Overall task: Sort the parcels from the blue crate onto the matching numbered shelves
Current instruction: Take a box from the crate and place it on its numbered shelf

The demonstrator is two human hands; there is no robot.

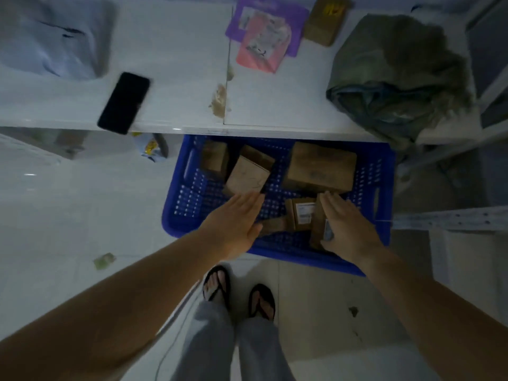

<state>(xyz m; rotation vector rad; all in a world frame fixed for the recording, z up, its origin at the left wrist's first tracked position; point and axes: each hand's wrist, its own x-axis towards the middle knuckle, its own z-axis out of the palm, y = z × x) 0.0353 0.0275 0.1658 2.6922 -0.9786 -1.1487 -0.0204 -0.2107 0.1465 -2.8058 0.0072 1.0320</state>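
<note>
The left hand hovers flat and fully open, holding nothing, over the blue perforated plastic crate, fingertips just short of a tilted brown cardboard parcel. The right hand lies on an upright brown cardboard parcel inside the crate, fingers nearly straight; a closed grip cannot be confirmed. A small labelled cardboard parcel lies between the hands.

No readable text: white label on parcel blurred; yellow marks on shelf box illegible.
</note>
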